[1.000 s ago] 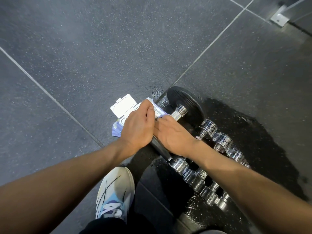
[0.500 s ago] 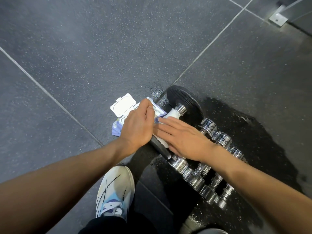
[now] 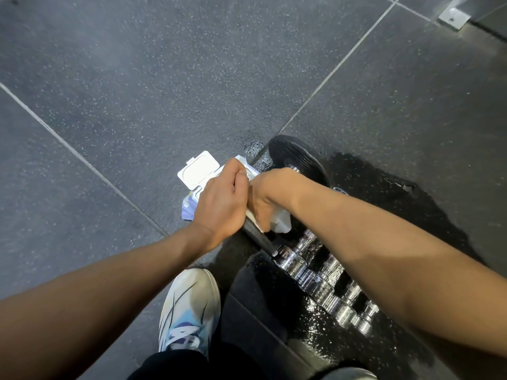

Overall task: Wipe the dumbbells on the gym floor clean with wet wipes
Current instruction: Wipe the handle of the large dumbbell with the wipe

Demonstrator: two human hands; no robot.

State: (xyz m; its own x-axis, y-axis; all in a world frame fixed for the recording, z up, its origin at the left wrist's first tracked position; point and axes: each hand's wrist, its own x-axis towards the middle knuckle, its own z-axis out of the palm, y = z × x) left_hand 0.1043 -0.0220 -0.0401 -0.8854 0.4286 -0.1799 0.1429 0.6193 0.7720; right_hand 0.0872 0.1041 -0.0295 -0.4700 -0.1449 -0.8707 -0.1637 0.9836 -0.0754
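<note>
A black-plated dumbbell [image 3: 299, 160] lies on the wet dark floor, its far plate showing beyond my hands and the rim of its near plate [image 3: 256, 237] below them. My left hand [image 3: 219, 200] grips the top of the near plate, fingers curled over it. Just to its right, my right hand [image 3: 270, 192] curls around the handle with a white wet wipe [image 3: 279, 222] bunched under the fingers. The handle itself is hidden by the hand and the wipe.
A wet-wipes pack [image 3: 198, 171] with its white lid flipped open lies on the floor behind my left hand. A row of several small chrome dumbbells [image 3: 326, 283] lies under my right forearm on a wet patch. My white shoe [image 3: 189, 311] is below.
My right hand, lying flat on the dumbbell half a second ago, has rolled over and curled around the handle with the wipe. The left hand has kept its hold.
</note>
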